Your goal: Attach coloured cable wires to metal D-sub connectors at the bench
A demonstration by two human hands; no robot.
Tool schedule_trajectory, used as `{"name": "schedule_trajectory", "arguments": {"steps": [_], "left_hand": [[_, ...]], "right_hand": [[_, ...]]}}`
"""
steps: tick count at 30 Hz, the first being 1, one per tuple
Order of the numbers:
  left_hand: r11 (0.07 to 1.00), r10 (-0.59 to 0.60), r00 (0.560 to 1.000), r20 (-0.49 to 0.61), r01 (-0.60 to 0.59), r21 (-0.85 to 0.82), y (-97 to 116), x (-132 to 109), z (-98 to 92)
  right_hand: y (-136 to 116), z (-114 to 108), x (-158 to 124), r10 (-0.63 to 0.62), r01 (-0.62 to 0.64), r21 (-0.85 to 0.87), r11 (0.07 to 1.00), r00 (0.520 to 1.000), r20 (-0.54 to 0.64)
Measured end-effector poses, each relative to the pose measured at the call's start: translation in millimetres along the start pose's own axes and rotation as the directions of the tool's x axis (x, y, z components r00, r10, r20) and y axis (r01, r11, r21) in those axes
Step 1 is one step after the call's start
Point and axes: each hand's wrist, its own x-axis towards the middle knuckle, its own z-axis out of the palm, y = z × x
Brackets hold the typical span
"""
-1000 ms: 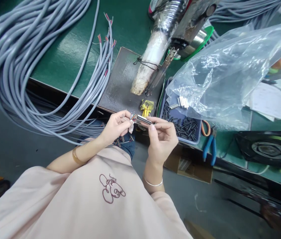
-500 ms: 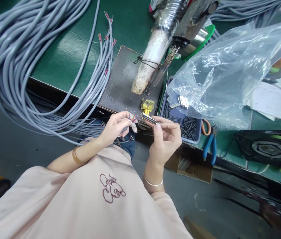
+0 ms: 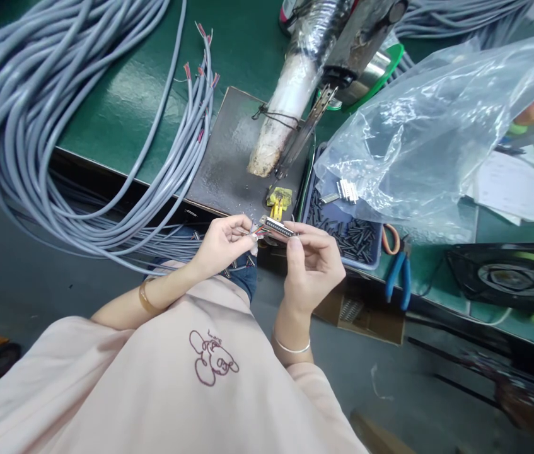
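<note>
My left hand (image 3: 223,244) is closed in a pinch around the end of a grey cable, whose thin coloured wires (image 3: 259,232) fan out toward the right. Between the thumb and fingers of my right hand (image 3: 311,258) is a slim metal-shelled multi-pin connector (image 3: 279,227), held by its right end. The wire tips meet the connector's left end; whether any is fixed to it I cannot tell. Just beyond the connector, a yellow clip-like holder (image 3: 277,205) sits at the edge of a dark board (image 3: 231,142).
Large coils of grey cable (image 3: 21,113) fill the left side. A wrapped white tube (image 3: 271,135) hangs over the board. At right are a blue tray (image 3: 374,261) of small black sleeves, a clear plastic bag (image 3: 418,145), blue-handled pliers (image 3: 399,274) and a black fan (image 3: 507,277).
My left hand has turned slightly, and the coloured wires now reach the connector. The connector has shifted a little to the left in my right hand.
</note>
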Motion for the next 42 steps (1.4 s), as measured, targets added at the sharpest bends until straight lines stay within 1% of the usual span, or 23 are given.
{"name": "schedule_trajectory", "arguments": {"steps": [2,4,6,9,12,14,16,17,20,22,25,27,29,33,36,38,42], "left_hand": [[1.000,0.004,1.000,-0.001,-0.004,0.002,0.4,-0.3,-0.1],[1.000,0.004,1.000,0.012,-0.004,0.003,1.5,-1.0,-0.2],[1.000,-0.010,0.999,0.046,0.010,0.009,3.4,-2.0,-0.3],[0.998,-0.060,0.993,0.100,0.057,0.035,6.9,-4.0,0.1],[0.995,-0.100,0.985,0.138,0.097,0.030,9.9,-5.8,1.0],[0.991,-0.132,0.978,0.163,0.133,0.003,11.1,-6.7,1.8],[0.985,-0.165,0.971,0.171,0.170,-0.012,11.7,-7.3,2.5],[0.984,-0.175,0.970,0.170,0.180,-0.014,11.8,-7.5,2.8],[0.983,-0.179,0.969,0.170,0.184,-0.014,11.8,-7.6,2.9],[0.982,-0.179,0.969,0.173,0.186,-0.023,11.2,-7.4,2.7],[0.982,-0.181,0.970,0.163,0.188,-0.029,9.4,-7.3,1.8],[0.983,-0.176,0.973,0.152,0.181,-0.023,8.0,-7.3,0.9],[0.986,-0.162,0.977,0.139,0.166,-0.018,6.8,-7.3,-0.1],[0.989,-0.144,0.981,0.127,0.147,-0.016,5.3,-6.9,-1.8],[0.989,-0.148,0.983,0.109,0.150,-0.013,4.9,-6.0,-2.3],[0.988,-0.152,0.984,0.093,0.154,-0.018,4.7,-5.4,-2.2],[0.990,-0.133,0.989,0.061,0.135,-0.032,4.1,-4.9,-2.1]], "right_hand": [[-1.1,1.1,-0.6,0.032,-0.033,0.019,0.999,0.999,0.015],[-0.5,1.9,0.3,0.094,-0.095,0.049,0.994,0.995,0.023],[1.9,2.2,2.4,0.168,-0.170,0.091,0.981,0.985,0.034],[6.3,2.2,7.0,0.257,-0.267,0.165,0.949,0.963,0.082],[8.7,1.2,11.0,0.296,-0.319,0.198,0.927,0.945,0.137],[8.8,0.3,12.4,0.303,-0.336,0.183,0.924,0.935,0.187],[7.7,-0.5,12.2,0.296,-0.330,0.159,0.930,0.933,0.205],[6.8,-0.6,11.6,0.284,-0.313,0.156,0.937,0.941,0.182],[3.4,-0.2,8.4,0.225,-0.232,0.179,0.956,0.972,0.061],[1.5,0.3,6.4,0.203,-0.208,0.190,0.959,0.978,0.048],[1.0,0.5,5.7,0.214,-0.224,0.185,0.957,0.974,0.074],[2.1,0.2,6.7,0.230,-0.240,0.191,0.952,0.971,0.071],[4.0,-0.4,8.3,0.262,-0.270,0.206,0.941,0.963,0.068],[7.5,-1.8,10.2,0.333,-0.349,0.234,0.907,0.937,0.103],[7.6,-2.0,8.8,0.346,-0.360,0.223,0.906,0.933,0.098],[6.3,-1.5,6.9,0.320,-0.329,0.218,0.919,0.944,0.075],[3.1,0.2,2.8,0.225,-0.225,0.166,0.960,0.974,0.018]]}}
